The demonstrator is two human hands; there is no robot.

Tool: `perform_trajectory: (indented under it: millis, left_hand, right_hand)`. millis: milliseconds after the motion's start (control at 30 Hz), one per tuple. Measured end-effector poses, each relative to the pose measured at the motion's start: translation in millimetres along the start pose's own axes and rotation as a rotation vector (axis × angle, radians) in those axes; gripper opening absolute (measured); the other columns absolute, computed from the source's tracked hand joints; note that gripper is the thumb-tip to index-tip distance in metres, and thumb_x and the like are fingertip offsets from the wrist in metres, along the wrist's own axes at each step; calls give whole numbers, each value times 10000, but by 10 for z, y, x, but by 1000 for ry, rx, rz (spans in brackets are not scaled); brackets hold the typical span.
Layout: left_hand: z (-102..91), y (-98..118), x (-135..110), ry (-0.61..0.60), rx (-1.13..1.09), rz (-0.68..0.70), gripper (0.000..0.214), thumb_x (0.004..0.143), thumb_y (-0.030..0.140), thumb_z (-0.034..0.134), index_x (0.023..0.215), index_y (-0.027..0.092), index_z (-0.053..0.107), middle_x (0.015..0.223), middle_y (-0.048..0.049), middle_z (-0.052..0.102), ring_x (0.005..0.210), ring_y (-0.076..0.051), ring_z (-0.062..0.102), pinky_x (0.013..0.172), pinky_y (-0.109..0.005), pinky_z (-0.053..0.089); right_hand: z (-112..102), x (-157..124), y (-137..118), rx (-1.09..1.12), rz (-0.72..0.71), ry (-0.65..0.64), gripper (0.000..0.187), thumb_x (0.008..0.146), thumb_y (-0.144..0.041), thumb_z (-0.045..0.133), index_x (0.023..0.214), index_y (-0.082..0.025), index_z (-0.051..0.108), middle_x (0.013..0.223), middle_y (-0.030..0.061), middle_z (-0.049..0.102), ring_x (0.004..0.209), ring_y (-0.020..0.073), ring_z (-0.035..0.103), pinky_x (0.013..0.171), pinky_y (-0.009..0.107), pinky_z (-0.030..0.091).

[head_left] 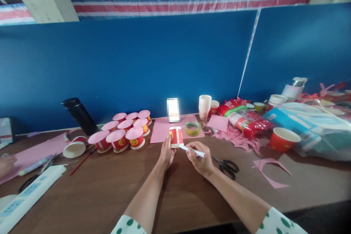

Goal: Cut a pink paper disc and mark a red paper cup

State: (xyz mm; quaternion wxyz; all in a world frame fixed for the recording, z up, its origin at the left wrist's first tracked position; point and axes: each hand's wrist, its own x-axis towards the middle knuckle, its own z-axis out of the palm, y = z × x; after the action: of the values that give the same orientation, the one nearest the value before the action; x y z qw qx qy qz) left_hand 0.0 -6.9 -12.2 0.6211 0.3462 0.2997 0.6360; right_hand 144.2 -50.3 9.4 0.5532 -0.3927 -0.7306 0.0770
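Note:
A red paper cup (173, 137) with gold print and a pale stripe is upside down in my left hand (166, 152), whose fingers close round its left side. In my right hand (200, 157) is a slim white pen-like tube (196, 151), its tip at the lower right rim of the cup. Behind the cup a sheet of pink paper (159, 131) lies on the table, with a roll of tape (193, 128) on it. Black-handled scissors (229, 169) lie beside my right wrist.
Several red cups topped with pink discs (117, 136) stand at left, near a black bottle (79, 116). White cups (204, 106), pink scraps (238, 138) and a red cup (283, 139) are at right. Another person's hand (7, 165) and a power strip (30, 192) are far left.

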Motion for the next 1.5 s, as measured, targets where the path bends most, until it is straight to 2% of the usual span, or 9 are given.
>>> perform_trajectory:
  millis: [233, 500, 667, 900, 1300, 1500]
  left_hand:
    - [12, 5, -6, 3, -11, 10, 276, 722, 428, 592, 794, 164, 549, 858, -58, 634, 878, -193, 591, 748, -300, 457]
    - [9, -1, 6, 19, -33, -13, 309, 721, 440, 592, 850, 160, 572, 895, -68, 641, 899, -205, 589, 781, -327, 456]
    - [17, 9, 6, 33, -35, -41, 330, 748, 440, 554, 917, 157, 573, 907, -78, 644, 892, -207, 592, 770, -329, 457]
    - [36, -3, 19, 71, -15, -27, 283, 727, 444, 563, 760, 166, 524, 806, -40, 633, 814, -174, 599, 714, -288, 448]
    - [29, -31, 15, 75, 39, -22, 291, 715, 459, 567, 698, 179, 490, 691, -9, 584, 700, -142, 576, 669, -266, 428]
    - [23, -34, 18, 50, 31, -14, 271, 720, 445, 566, 720, 180, 506, 760, -37, 608, 755, -161, 581, 694, -284, 444]
  right_hand:
    - [18, -17, 22, -23, 1, -22, 157, 829, -227, 459, 737, -184, 579, 626, 15, 583, 604, 147, 550, 610, 252, 437]
    - [-14, 9, -4, 10, -9, 69, 148, 825, -209, 450, 750, -180, 575, 643, 14, 590, 610, 147, 556, 614, 258, 438]
    - [-11, 17, -40, -28, -53, 33, 145, 822, -216, 458, 754, -183, 582, 644, 22, 593, 604, 149, 546, 603, 259, 439]
    - [0, 13, -50, -41, -74, 5, 138, 816, -213, 465, 760, -185, 588, 663, 26, 602, 604, 145, 541, 612, 260, 443]
    - [23, 5, -28, -47, -84, -20, 116, 816, -209, 481, 778, -188, 588, 681, 33, 613, 632, 150, 566, 622, 259, 456]
    - [19, -7, 7, -31, -67, -10, 120, 825, -208, 465, 808, -189, 582, 702, 37, 609, 661, 158, 563, 647, 269, 450]
